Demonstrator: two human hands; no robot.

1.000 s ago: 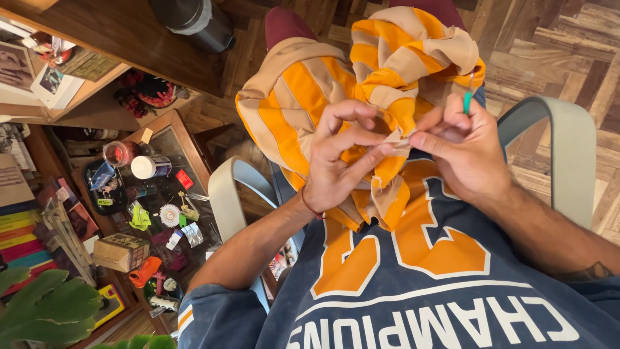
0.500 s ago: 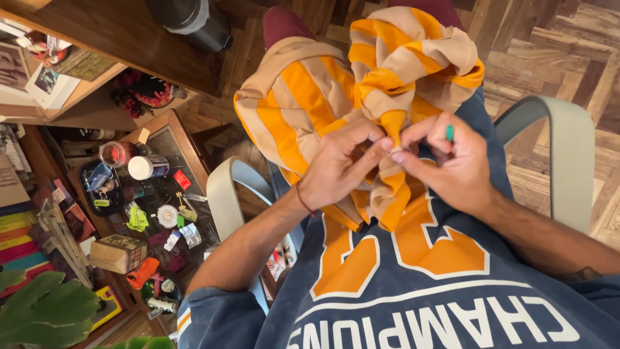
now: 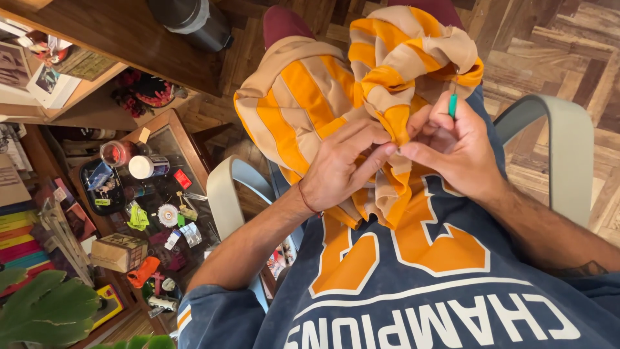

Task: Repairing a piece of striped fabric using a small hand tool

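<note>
Head view: the left hand (image 3: 342,169) pinches a fold of the orange-and-beige striped fabric (image 3: 336,97) heaped on the lap, fingers closed on it. The right hand (image 3: 452,152) grips a small green tool (image 3: 453,105), now upright beside the thumb and plainer than a moment ago; both hands sit slightly lower than earlier.
</note>
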